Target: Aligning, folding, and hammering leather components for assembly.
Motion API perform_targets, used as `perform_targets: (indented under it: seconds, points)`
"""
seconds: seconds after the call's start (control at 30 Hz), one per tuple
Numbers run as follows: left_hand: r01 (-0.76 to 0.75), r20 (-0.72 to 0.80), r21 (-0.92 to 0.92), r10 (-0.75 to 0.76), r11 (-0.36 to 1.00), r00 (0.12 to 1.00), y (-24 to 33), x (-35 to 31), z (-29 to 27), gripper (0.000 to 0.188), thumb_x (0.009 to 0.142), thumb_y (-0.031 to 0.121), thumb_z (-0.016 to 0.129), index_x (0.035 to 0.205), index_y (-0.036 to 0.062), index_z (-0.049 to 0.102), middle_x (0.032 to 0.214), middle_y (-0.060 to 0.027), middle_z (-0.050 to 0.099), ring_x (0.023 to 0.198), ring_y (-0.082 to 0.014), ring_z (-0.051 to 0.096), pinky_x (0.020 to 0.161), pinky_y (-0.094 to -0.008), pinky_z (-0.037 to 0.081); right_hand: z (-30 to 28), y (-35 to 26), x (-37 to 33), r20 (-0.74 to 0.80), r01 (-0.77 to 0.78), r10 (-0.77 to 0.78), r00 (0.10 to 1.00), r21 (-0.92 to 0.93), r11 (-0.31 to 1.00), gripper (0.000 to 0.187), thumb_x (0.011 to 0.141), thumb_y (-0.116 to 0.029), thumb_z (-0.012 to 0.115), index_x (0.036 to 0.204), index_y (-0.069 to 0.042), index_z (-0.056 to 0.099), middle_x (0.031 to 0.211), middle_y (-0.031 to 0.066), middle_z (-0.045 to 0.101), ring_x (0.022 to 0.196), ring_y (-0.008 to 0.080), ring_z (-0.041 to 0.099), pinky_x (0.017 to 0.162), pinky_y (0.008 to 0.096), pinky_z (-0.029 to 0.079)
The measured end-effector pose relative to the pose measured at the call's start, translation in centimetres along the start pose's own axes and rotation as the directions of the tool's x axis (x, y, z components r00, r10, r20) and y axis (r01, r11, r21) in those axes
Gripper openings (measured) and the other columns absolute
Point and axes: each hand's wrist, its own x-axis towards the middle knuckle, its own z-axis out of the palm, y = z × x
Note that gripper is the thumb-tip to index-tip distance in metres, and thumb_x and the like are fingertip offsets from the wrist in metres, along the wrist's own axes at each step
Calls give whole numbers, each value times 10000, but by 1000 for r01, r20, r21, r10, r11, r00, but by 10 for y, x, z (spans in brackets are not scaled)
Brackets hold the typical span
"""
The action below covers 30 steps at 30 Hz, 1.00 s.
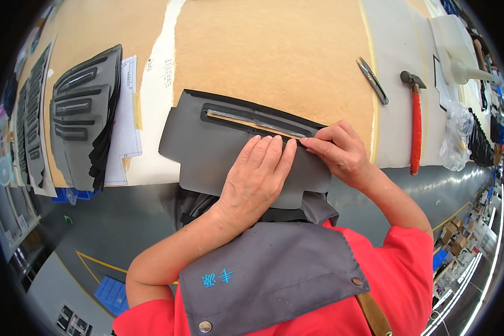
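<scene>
A dark grey panel of sheet material (201,151) lies at the table's near edge, its lower part hanging over. A long narrow slot with a black border runs across its upper part, and the tan table shows through it. My left hand (257,171) rests flat on the panel, fingers stretched and side by side, their tips at the slot's lower edge. At the slot's right end, my right hand (341,151) pinches the black edging of the panel between thumb and forefinger.
Stacked grey panels (81,117) with similar slots lie at the left over a white paper pattern (123,145). To the right are thread snips (373,83), a red-handled hammer (415,117), a white plastic bottle (459,47) and a crumpled clear bag (456,140). A blue crate (112,294) stands below.
</scene>
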Motion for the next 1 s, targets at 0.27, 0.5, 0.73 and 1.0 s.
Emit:
perform_targets:
  seconds: [0.27,0.5,0.73,1.0]
  points:
    - [-27,24,12,27,1000,999,2,1,0,471,890,88,641,1356,17,637,1313,-114,614,1245,-242,605,1106,-412,485,-7,3,-3,42,169,-166,985,-84,982,416,729,-40,722,1140,-71,774,981,1,654,868,196,597,740,327,506]
    - [-28,19,45,28,999,999,3,1,-1,452,900,88,632,1345,12,649,1295,-112,652,1230,-238,631,1101,-405,489,-8,6,-7,77,200,-193,978,-112,973,437,725,-50,727,1160,-67,772,997,-2,648,891,193,607,771,329,521]
    - [-53,40,70,50,996,998,2,1,-2,460,897,73,629,1352,8,646,1301,-115,648,1237,-244,627,1100,-399,497,-8,4,-7,55,180,-175,983,-101,978,497,683,14,752,1174,-61,775,992,5,644,849,195,584,726,318,515]
    - [-55,31,25,54,998,998,0,-2,-1,467,896,66,631,1358,3,644,1288,-119,640,1258,-254,615,1104,-406,502,-5,6,-9,40,192,-189,981,-85,978,426,766,1,807,1182,-74,766,980,0,626,829,192,572,719,316,506]
